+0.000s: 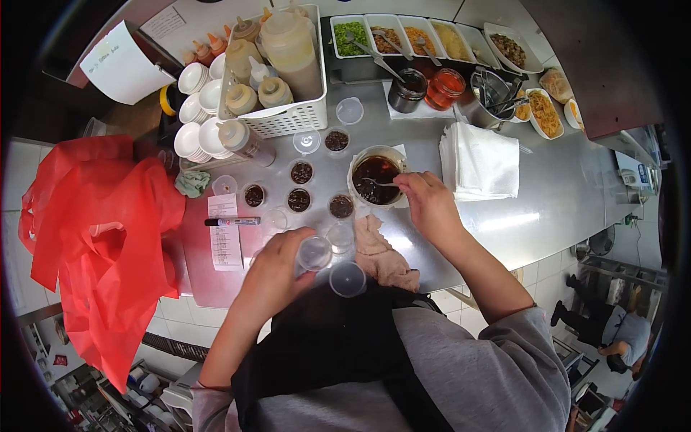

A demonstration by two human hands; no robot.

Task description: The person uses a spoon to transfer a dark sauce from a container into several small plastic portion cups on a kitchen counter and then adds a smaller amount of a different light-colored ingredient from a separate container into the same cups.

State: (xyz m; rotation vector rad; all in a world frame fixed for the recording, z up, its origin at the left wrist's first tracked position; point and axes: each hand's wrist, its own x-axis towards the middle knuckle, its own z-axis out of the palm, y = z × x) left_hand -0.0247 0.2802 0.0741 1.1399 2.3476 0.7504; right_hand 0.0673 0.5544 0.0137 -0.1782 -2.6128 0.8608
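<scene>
My right hand (429,202) grips the handle of a metal spoon (382,184), whose bowl dips into dark sauce in a round tub (400,162). In my left hand (278,264) is a small clear plastic cup (314,254), tilted so that its mouth faces up; it looks empty. Left of the tub stand several like cups with dark sauce, among them one sauce cup (341,206) nearest the tub and another sauce cup (298,200). A clear lid or cup (347,279) lies at the table's front edge, and another clear piece (340,238) is beside my left hand.
A tan cloth (380,254) lies below the tub. White napkins (480,161) are stacked on its right. To the left are a marker (232,221) on a printed receipt (225,254) and a red bag (108,216). A white basket (286,125) holds squeeze bottles. Another person (621,324) is far right.
</scene>
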